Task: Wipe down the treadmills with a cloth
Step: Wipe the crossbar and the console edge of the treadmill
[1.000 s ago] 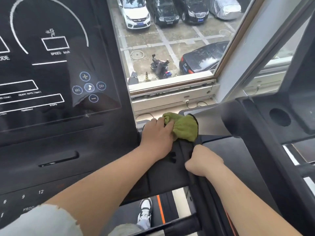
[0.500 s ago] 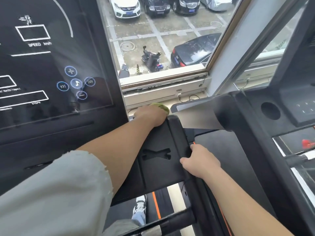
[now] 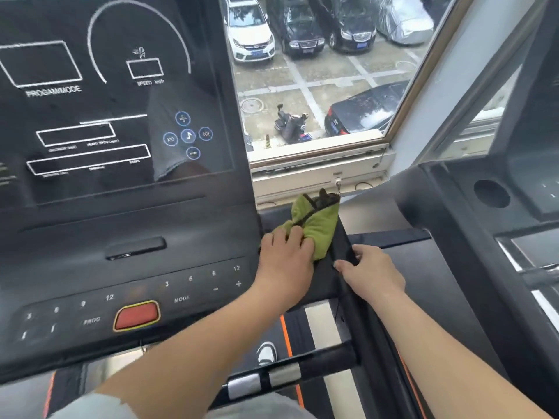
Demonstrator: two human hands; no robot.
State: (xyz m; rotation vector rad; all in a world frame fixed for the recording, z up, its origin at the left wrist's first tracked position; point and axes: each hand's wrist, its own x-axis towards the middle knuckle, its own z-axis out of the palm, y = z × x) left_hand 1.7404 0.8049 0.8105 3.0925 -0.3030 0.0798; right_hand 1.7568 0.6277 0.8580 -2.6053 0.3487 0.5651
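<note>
A green cloth (image 3: 317, 222) lies bunched on the black side tray (image 3: 320, 285) at the right of the treadmill console (image 3: 127, 237). My left hand (image 3: 286, 261) lies on top of the cloth's near end, fingers over the fabric, pressing it onto the tray. My right hand (image 3: 370, 273) grips the tray's right edge, thumb on top and fingers curled round the rim. The cloth's far end sticks up past the tray's back edge.
The console's dark screen (image 3: 106, 101) and button panel with a red stop button (image 3: 136, 316) fill the left. A second treadmill (image 3: 490, 237) stands close on the right. A window sill (image 3: 317, 173) runs behind. A handlebar (image 3: 287, 370) crosses below, with my shoe (image 3: 266, 353) on the belt.
My left hand has pulled the cloth back toward me along the tray, so more of the cloth shows. The right hand keeps its hold on the tray edge. The view shifted left.
</note>
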